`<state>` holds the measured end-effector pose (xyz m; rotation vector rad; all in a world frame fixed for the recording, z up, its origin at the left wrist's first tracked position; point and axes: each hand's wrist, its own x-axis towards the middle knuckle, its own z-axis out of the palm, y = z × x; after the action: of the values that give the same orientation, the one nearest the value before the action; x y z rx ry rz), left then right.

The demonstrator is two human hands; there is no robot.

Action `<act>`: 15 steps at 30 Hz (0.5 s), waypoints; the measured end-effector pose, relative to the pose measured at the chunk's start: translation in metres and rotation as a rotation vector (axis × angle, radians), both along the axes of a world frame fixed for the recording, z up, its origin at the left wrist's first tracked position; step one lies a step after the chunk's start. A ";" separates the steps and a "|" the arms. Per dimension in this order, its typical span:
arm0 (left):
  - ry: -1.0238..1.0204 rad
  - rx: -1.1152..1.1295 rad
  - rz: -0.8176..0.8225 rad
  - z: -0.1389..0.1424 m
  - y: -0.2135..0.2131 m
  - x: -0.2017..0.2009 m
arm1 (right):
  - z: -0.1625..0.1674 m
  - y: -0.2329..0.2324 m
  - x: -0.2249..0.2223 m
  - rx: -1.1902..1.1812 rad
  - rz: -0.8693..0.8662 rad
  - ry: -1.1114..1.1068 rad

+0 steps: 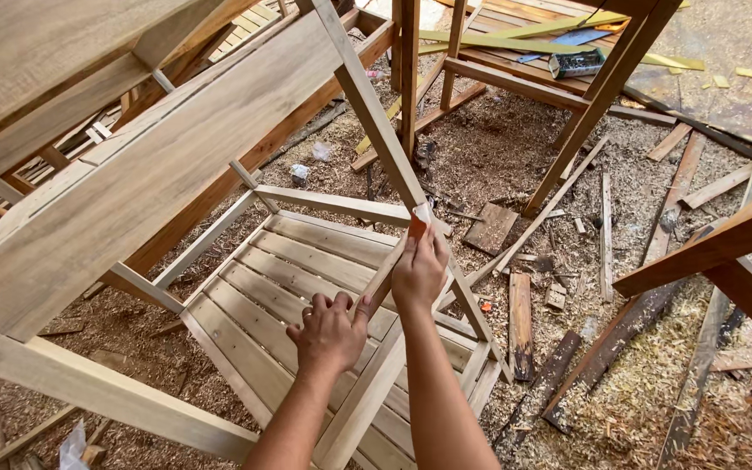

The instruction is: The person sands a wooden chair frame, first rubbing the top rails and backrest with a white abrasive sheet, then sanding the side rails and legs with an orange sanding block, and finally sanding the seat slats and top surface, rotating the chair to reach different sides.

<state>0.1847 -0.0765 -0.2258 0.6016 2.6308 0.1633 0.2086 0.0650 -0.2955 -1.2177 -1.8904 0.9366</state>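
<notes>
A pale wooden chair frame (132, 183) lies tilted on its side over a floor covered in sawdust. My left hand (328, 331) grips one of its thin slanted bars (385, 278) from below. My right hand (419, 265) presses a folded piece of orange-and-white sandpaper (419, 220) against that same bar, just where it meets a long diagonal leg (376, 122). The slatted seat (306, 278) shows beneath both hands.
Offcuts and dark planks (520, 322) litter the sawdust floor to the right. Another wooden frame (602, 87) stands at the back, with a small box (576, 63) and yellow-green strips on slats behind it. A reddish beam (715, 248) juts in from the right.
</notes>
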 end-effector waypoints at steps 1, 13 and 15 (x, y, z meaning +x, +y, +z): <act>0.011 0.009 -0.007 0.000 0.001 0.000 | 0.000 0.002 0.001 0.015 -0.024 0.003; -0.042 0.000 0.014 0.002 0.000 -0.001 | 0.004 -0.002 0.003 0.250 0.031 -0.011; -0.022 0.006 0.005 0.000 0.000 -0.002 | 0.004 0.000 -0.001 0.243 0.029 -0.092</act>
<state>0.1827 -0.0767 -0.2258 0.5921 2.6121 0.1784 0.2078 0.0653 -0.2917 -1.1060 -2.0309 0.6517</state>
